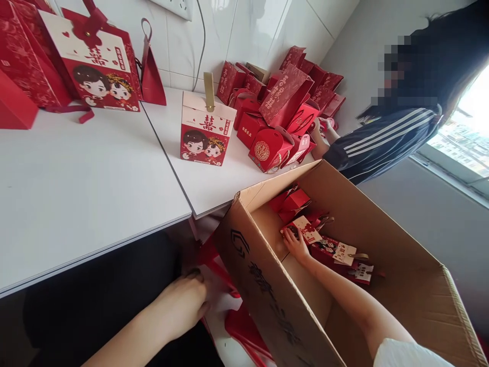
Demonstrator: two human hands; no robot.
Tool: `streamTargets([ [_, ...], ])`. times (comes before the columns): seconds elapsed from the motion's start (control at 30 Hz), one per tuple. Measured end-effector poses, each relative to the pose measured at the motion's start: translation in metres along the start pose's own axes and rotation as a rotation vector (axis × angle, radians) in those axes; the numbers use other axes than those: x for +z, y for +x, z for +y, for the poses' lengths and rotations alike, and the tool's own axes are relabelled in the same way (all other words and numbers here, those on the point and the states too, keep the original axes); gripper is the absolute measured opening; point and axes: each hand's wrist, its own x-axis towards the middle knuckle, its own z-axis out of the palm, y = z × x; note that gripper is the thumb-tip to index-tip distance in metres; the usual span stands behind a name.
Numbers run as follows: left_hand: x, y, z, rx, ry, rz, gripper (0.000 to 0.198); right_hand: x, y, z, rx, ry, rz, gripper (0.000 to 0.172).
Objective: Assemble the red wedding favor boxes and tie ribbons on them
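Note:
Inside a large cardboard box [263, 285], my right hand [298, 247] has its fingers curled over a red and cream gift box [307, 228]. Beside that lie more gift boxes [346, 252] with cartoon figures and strap handles, and a plain red one [292, 202] sits in the corner. My left hand [187, 300] is outside the carton, low in front of the table edge. Its fingers curl inward with nothing visible in them, and the fingertips are partly hidden.
A gift box with a couple printed on it [206, 135] stands upright on the white table [84, 193]. Behind it is a pile of red candy boxes [267, 145]. Larger red gift bags [95, 76] stand at left. A person in a striped sleeve [385, 132] reaches toward the pile.

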Motion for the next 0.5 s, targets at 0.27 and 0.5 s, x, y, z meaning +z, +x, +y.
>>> streamTargets([
  [0.27, 0.001, 0.001, -0.002, 0.026, -0.013, -0.008, 0.037, -0.055, -0.003, 0.012, 0.030, 0.200, 0.081, 0.032],
  [0.5, 0.005, 0.005, -0.004, 0.059, 0.000, 0.000, 0.037, -0.123, -0.010, 0.046, 0.531, 0.423, 0.442, 0.022],
])
